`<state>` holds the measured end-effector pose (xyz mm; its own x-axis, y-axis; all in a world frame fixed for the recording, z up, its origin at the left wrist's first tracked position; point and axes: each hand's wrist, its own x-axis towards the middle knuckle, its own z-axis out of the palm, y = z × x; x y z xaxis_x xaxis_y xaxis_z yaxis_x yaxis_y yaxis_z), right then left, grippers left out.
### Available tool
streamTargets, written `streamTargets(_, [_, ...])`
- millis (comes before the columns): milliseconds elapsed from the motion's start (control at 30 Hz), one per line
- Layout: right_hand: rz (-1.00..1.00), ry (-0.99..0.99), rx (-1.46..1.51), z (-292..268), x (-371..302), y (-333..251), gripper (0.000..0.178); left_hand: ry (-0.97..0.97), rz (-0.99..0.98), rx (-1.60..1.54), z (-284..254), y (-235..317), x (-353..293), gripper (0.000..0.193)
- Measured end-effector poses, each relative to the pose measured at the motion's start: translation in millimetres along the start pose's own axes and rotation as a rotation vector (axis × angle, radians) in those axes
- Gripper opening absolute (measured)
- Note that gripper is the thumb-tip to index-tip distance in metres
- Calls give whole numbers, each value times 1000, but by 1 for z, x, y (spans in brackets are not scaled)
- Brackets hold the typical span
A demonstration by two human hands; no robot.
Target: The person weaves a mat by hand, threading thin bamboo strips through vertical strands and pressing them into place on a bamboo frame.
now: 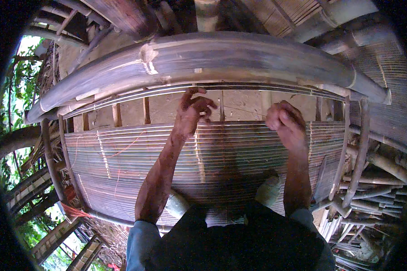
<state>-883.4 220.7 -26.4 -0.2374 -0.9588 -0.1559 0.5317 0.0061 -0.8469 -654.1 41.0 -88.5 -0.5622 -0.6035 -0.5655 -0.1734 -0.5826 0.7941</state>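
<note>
My left hand (193, 112) is raised over the far edge of the slatted bamboo mat (144, 149), its fingers curled but apart. Its fingertips are close to the thin pale strips (135, 98) stretched below the thick bamboo pole (199, 54). To the right, my right hand (286, 121) is closed like a fist. A thin strand (244, 109) reaches from it toward my left hand; whether the left fingers touch the strand is unclear.
Short upright posts (146, 109) stand between mat and pole. Another slatted panel (389, 77) is at the far right, above stacked bamboo poles (375, 198). Orange-red cord (72, 210) hangs at the mat's near left corner. A blade-like flat piece (320, 178) lies on the mat's right side.
</note>
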Motion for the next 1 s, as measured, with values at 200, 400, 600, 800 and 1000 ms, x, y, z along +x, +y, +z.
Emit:
streamTargets(200, [-175,-166,-306,37,-20,-43,28,-322,280,-47,38,-34,-11,82])
streamTargets(400, [84,-83,-490,39,14,-27,20,48,980,1031,36,-42,-45,72])
streamTargets(600, [83,-161,-895,-25,57,80,24,-42,738,923,-1,-67,-101,28])
streamTargets(800, [318,-144,-817,-17,74,104,40,-241,492,494,7,-28,-166,15])
streamTargets(1000, [490,-179,-627,-12,83,102,46,-353,303,138,-6,-22,-206,15])
